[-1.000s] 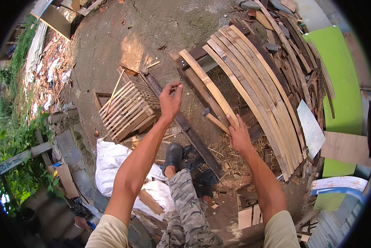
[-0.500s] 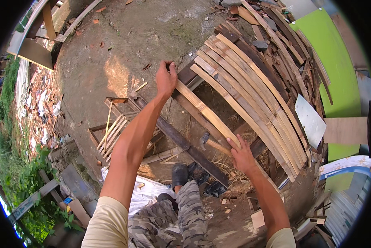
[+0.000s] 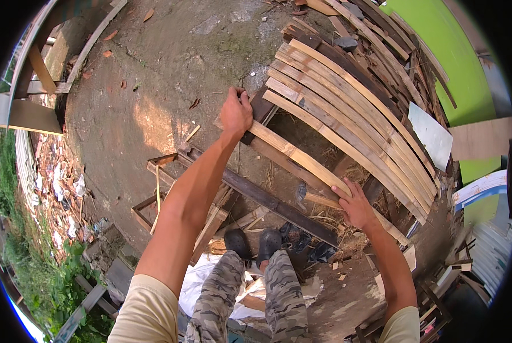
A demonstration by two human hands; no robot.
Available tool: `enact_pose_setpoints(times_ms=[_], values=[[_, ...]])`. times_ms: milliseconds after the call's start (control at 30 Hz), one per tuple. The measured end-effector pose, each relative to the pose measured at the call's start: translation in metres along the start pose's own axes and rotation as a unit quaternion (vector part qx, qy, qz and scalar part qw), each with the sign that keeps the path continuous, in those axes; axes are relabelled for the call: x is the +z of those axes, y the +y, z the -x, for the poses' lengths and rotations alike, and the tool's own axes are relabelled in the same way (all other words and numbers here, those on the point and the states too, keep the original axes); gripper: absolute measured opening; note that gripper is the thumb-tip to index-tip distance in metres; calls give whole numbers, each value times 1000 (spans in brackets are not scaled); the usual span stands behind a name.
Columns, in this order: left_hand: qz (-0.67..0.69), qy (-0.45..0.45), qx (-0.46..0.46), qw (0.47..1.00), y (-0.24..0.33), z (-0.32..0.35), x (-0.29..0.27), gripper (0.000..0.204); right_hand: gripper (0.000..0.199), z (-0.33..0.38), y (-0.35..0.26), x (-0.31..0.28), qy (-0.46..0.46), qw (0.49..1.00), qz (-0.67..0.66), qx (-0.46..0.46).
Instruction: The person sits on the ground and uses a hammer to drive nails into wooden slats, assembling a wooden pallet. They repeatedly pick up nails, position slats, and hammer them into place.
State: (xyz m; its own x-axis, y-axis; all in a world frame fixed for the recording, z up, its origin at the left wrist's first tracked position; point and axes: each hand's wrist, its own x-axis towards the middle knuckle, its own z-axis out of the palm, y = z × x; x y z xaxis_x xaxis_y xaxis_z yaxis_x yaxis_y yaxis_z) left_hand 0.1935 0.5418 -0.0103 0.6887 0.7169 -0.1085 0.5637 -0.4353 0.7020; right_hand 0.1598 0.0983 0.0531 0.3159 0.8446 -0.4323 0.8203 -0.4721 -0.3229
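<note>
Slats (image 3: 347, 111) and beam (image 3: 261, 197) flank the strip (image 3: 293, 152) under both hands (image 3: 237, 112).

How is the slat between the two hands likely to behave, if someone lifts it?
The slat probably feels light, being narrow and thin. It may flex slightly, since it is long. Its flat shape suggests it should not roll.

An outdoor yard that looks like a makeshift woodworking spot: bare, rough ground (image 3: 181, 63) in daylight, with wooden slats (image 3: 353, 126) laid across a dark frame and a hammer (image 3: 323, 199) beside them. Scrap timber (image 3: 381, 73) is heaped on the far right, near a green panel (image 3: 467, 91); leafy plants (image 3: 79, 280) and scattered litter (image 3: 61, 197) line the left.
</note>
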Motion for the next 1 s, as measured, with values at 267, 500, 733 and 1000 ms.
enact_pose_setpoints(times_ms=[267, 500, 733, 1000], values=[[16, -2, 25, 1000, 2, -6, 3, 25, 27, 0, -6, -5, 11, 1000, 14, 15], [60, 27, 61, 996, -10, -4, 1, 25, 29, -40, -59, -18, 213, 976, -43, 13], [169, 56, 221, 959, -19, 8, -3, 18, 27, -182, -96, -42, 442, 858, -231, 126], [263, 44, 206, 942, -22, 18, -6, 22, 37, -249, -93, -40, 382, 837, -301, 250]])
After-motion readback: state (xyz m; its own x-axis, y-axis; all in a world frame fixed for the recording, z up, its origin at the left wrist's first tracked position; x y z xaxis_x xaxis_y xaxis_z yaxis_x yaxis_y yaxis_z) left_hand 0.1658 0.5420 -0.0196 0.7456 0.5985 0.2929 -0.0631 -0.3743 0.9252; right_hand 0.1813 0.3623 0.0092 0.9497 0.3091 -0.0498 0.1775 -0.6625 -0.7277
